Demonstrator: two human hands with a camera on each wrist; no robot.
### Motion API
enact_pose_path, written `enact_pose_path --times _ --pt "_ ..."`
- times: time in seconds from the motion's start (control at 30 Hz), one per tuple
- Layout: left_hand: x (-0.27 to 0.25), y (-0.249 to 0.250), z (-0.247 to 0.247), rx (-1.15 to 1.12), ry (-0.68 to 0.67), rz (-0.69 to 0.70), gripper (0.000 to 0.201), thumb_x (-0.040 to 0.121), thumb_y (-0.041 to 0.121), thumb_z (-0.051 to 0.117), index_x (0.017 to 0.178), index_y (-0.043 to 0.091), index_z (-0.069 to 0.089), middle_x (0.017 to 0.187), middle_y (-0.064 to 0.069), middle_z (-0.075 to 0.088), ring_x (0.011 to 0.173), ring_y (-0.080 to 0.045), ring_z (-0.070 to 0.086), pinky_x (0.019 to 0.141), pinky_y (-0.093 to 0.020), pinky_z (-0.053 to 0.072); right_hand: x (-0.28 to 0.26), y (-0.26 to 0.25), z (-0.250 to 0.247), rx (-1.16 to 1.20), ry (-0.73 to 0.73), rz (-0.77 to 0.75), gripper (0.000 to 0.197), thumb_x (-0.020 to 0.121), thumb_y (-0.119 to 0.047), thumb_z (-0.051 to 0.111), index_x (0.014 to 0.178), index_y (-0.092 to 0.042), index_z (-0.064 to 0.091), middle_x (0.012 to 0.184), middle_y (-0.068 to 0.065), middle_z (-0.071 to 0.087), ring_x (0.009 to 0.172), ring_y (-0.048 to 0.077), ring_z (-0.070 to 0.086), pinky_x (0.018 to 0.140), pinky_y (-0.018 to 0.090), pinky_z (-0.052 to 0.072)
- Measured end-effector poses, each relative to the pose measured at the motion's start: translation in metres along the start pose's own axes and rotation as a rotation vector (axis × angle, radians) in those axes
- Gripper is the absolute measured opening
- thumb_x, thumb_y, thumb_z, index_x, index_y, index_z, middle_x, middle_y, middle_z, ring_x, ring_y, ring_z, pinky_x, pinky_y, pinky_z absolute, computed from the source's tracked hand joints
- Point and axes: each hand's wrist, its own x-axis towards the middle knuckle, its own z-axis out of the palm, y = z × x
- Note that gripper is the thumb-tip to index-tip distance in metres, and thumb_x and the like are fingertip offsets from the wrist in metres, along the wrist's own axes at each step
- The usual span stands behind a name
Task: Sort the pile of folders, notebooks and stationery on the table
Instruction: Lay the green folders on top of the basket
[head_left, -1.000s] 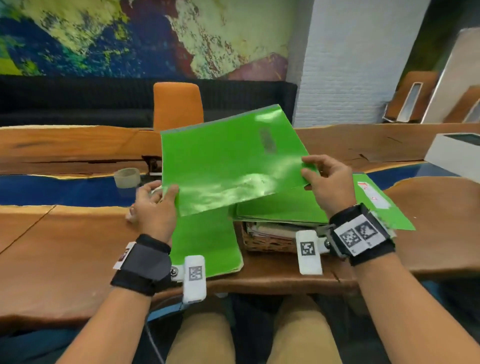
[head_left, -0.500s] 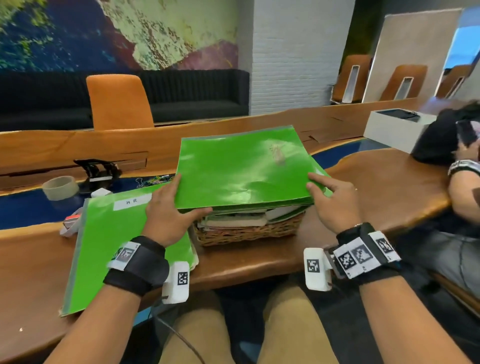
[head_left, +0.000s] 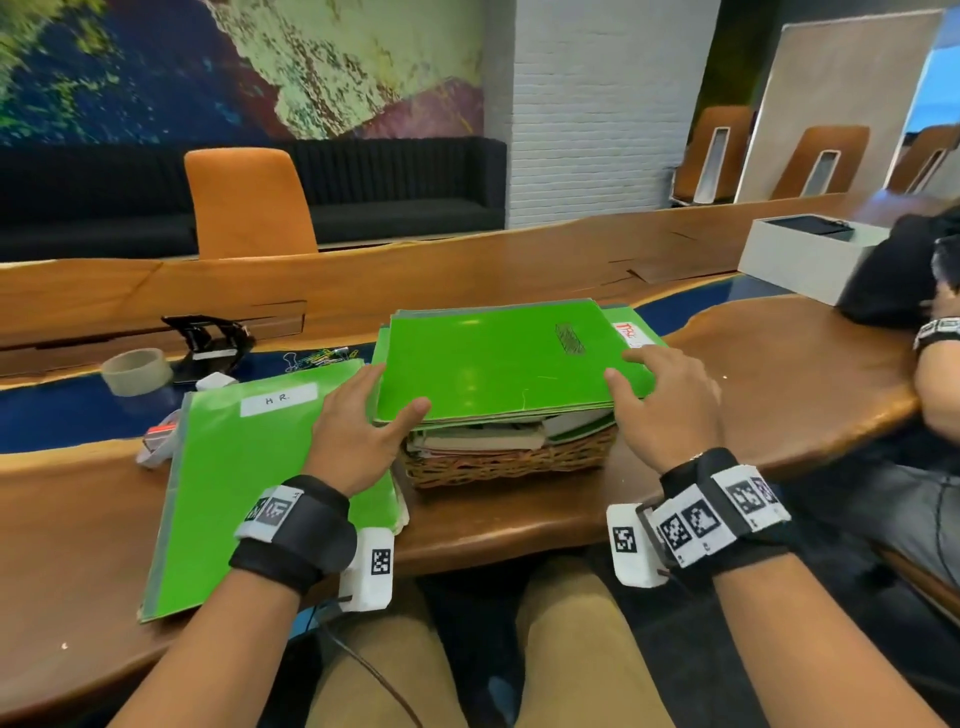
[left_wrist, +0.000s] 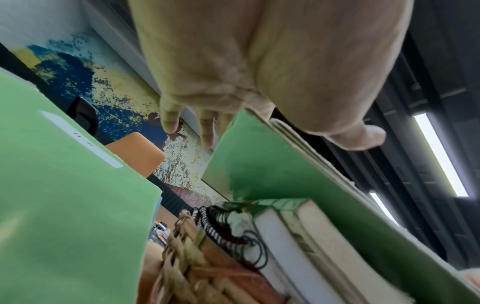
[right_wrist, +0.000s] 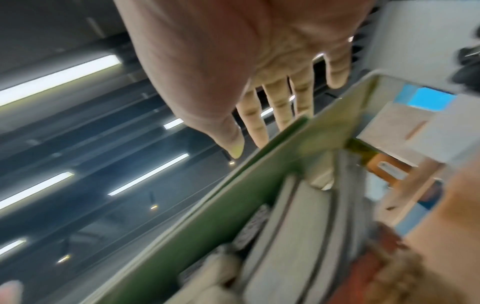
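A stack of green folders lies on a wicker basket packed with notebooks. My left hand holds the stack's front left corner, thumb on top and fingers along the underside; the left wrist view shows the folder edges between thumb and fingers. My right hand rests on the front right corner with nearly straight fingers on top. Another green folder labelled "HR" lies flat on the table to the left of the basket.
Behind the HR folder are a tape roll, a black desk tool, coloured paper clips and small items. A white box stands at the far right. Another person's arm rests on the table's right end.
The green folder I held up with both hands has come down onto the stack on the basket. My right hand has shifted onto the stack's top, and my view has swung right.
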Motion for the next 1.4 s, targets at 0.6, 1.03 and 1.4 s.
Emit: enact_pose_path --times 0.6,1.03,1.4 --pt "-0.062 -0.112 -0.096 0.24 0.188 -0.532 0.036 0.092 0.042 0.058 0.122 0.022 0.058 0.128 -0.009 0.061 0.12 -0.035 0.051 0.102 -0.043 0.038 -0.107 -0.183 0.128 0.171 -0.843 -0.615 0.049 0.094 -0.043 0.057 0.139 -0.023 0.051 0.148 0.005 0.045 0.138 0.021 0.038 0.115 0.037 0.03" --pt "-0.079 -0.134 -0.109 0.128 0.189 -0.698 0.027 0.088 0.031 0.07 0.104 0.01 0.07 0.101 -0.012 0.072 0.099 -0.034 0.064 0.084 -0.037 0.052 -0.111 -0.182 0.146 -0.107 -1.02 -0.567 0.061 0.093 -0.052 0.055 0.145 -0.023 0.044 0.156 0.009 0.033 0.147 0.027 0.022 0.119 0.037 0.021" --pt "-0.082 -0.129 -0.112 0.064 0.234 -0.685 0.009 0.087 0.029 0.07 0.088 0.022 0.075 0.086 0.001 0.072 0.088 -0.028 0.067 0.081 -0.036 0.055 -0.11 -0.182 0.144 -0.14 -1.058 -0.566 0.06 0.094 -0.052 0.054 0.144 -0.02 0.046 0.158 0.01 0.028 0.149 0.032 0.016 0.119 0.043 0.021"
